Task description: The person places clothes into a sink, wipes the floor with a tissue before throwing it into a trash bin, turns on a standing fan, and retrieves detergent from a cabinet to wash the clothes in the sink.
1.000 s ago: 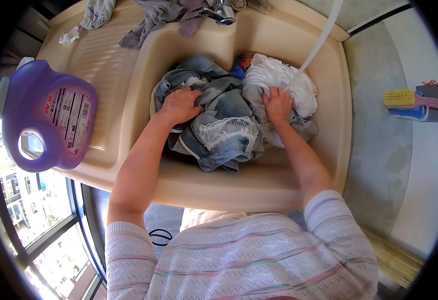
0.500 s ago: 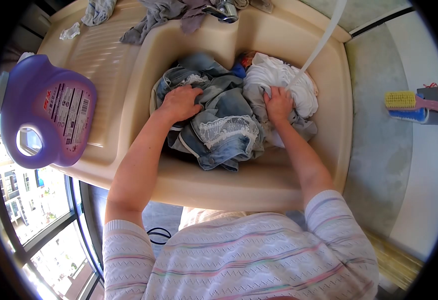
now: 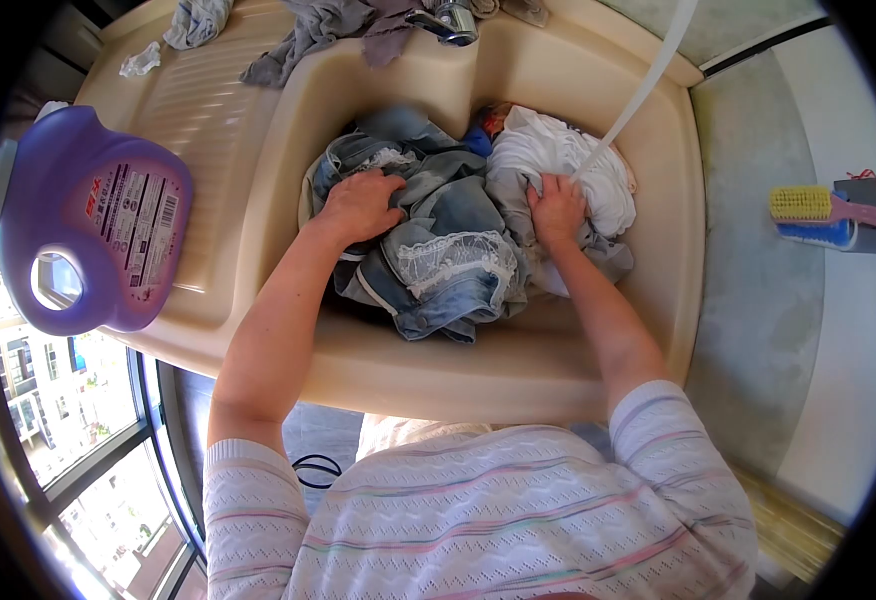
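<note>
In the sink [image 3: 428, 385] lies a bunched blue-grey denim garment [image 3: 458, 210] with a white lace panel. My left hand [image 3: 361, 207] grips its left part, fingers curled into the folds. To the right, my right hand [image 3: 559, 208] is closed on a light grey garment [image 3: 511, 200], beside a bunched white garment [image 3: 548, 145]. Some fingertips of both hands are lost in the cloth. Bits of blue and red fabric show behind the white one.
A purple detergent jug [image 3: 108, 220] stands on the ribbed washboard [image 3: 198, 150] at left. A faucet [image 3: 448, 22] and grey cloths [image 3: 308, 35] are at the back. A pale hose [image 3: 648, 75] hangs into the sink. Brushes [image 3: 803, 204] hang on the right wall.
</note>
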Demonstrator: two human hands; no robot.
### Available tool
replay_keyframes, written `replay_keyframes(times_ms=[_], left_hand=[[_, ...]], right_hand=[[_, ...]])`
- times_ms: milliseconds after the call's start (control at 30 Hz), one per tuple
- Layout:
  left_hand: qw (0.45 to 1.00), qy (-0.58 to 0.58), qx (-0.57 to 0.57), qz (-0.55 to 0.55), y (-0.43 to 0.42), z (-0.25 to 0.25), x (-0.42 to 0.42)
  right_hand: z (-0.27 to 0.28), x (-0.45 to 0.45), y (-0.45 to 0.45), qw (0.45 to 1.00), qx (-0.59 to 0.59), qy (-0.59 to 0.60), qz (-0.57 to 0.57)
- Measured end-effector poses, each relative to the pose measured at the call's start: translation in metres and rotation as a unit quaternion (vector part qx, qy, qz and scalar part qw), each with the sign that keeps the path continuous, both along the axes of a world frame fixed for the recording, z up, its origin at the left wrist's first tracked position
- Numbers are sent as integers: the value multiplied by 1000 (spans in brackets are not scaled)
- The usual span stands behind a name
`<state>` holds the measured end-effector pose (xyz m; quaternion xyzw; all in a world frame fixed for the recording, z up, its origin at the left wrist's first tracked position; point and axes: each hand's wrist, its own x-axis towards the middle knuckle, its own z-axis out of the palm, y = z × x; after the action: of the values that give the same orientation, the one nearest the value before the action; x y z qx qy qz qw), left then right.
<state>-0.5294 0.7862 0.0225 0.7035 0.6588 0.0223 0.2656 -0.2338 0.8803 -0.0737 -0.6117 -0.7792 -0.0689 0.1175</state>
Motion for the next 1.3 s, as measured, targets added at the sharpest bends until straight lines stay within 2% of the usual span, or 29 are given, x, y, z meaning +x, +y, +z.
replay_keyframes(times_ms=[733, 933, 1133, 1233, 1300], left_hand=[[1000, 6, -1, 5, -1, 2, 1], [1000, -16, 4, 12, -1, -2, 0], [999, -41, 12, 28, -2, -1, 0], [999, -39, 12, 32, -2, -1, 1], [999, -37, 8, 35, -2, -1, 2]], right_hand=[[3, -2, -1, 1000, -22, 13, -7], [1, 6, 6, 998, -8, 36, 46], [-10, 19, 56, 988, -42, 59, 135], [-20, 20, 94, 987, -78, 39, 137], [-37, 17, 114, 989, -56, 23, 135]])
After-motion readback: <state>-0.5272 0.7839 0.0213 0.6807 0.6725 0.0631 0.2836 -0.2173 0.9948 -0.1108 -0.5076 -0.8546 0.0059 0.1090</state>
